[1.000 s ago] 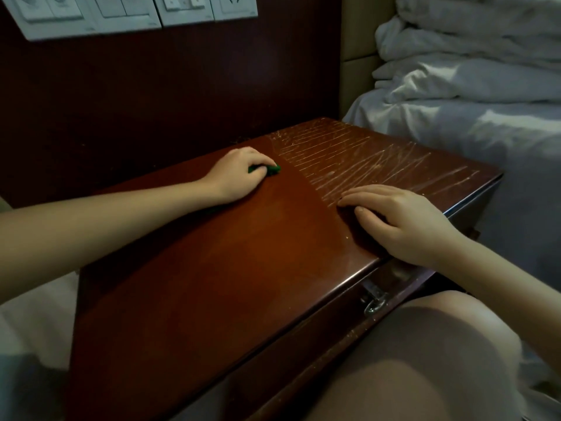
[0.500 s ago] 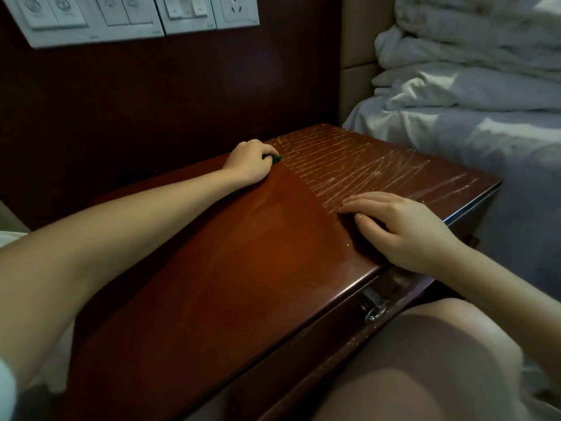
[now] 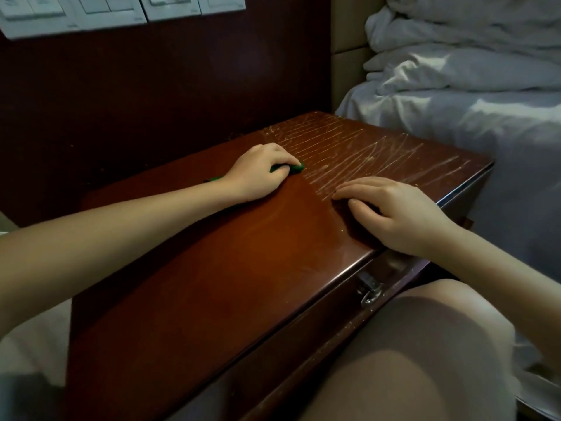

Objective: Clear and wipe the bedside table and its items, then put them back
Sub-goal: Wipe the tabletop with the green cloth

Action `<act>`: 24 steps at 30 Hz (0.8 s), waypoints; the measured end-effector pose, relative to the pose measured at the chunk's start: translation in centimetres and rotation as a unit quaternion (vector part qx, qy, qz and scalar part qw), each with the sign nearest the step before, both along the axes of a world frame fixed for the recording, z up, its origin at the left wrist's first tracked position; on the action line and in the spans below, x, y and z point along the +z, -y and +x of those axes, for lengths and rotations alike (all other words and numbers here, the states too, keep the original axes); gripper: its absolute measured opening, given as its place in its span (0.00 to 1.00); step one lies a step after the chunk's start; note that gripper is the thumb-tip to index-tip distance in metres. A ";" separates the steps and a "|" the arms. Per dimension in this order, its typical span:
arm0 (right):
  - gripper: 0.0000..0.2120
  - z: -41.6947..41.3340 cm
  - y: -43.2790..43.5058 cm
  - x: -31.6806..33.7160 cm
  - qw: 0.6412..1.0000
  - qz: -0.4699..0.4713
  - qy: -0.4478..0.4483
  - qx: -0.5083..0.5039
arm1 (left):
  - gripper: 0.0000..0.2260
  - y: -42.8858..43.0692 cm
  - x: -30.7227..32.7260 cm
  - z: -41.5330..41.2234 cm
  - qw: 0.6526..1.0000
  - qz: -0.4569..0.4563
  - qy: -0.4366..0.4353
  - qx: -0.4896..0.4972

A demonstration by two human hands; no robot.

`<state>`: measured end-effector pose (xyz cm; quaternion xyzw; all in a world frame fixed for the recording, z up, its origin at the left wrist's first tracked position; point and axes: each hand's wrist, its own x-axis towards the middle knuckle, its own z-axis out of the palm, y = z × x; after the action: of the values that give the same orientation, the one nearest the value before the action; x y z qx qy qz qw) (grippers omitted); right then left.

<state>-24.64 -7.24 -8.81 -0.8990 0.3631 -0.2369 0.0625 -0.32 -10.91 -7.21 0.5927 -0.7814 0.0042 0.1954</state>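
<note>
Bedside: left hand [image 3: 261, 174], clenched on green cloth [image 3: 296, 168], has slid slightly nearer along streak edge; right hand [image 3: 391, 214] stays flat, fingers relaxed. Dark red surface [image 3: 227, 284] streaked at right. Switches [image 3: 106, 10] above, bed [image 3: 485, 117] right.

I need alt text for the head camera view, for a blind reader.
A person's left hand holds a green cloth against a dark wooden bedside table, beside its scratched area, while the right hand rests flat nearby. A white bed stands to the right.
</note>
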 end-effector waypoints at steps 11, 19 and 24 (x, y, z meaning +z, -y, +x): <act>0.25 -0.1 0.1 -0.2 1.000 -0.010 0.003 0.001 | 0.13 -9.1 0.0 -3.5 0.993 0.013 -0.001 -0.120; 0.26 -0.1 0.1 -0.1 1.000 -0.009 -0.001 0.003 | 0.15 -13.1 -0.2 -3.6 0.983 0.021 -0.014 -0.183; 0.25 -0.1 0.0 -0.2 1.000 -0.010 0.001 0.002 | 0.13 -10.7 0.0 -2.9 0.986 0.044 -0.037 -0.153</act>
<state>-24.74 -7.24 -8.97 -0.9000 0.3591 -0.2410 0.0545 -3.21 -0.17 -7.16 0.4736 -0.8546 -0.0822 0.1966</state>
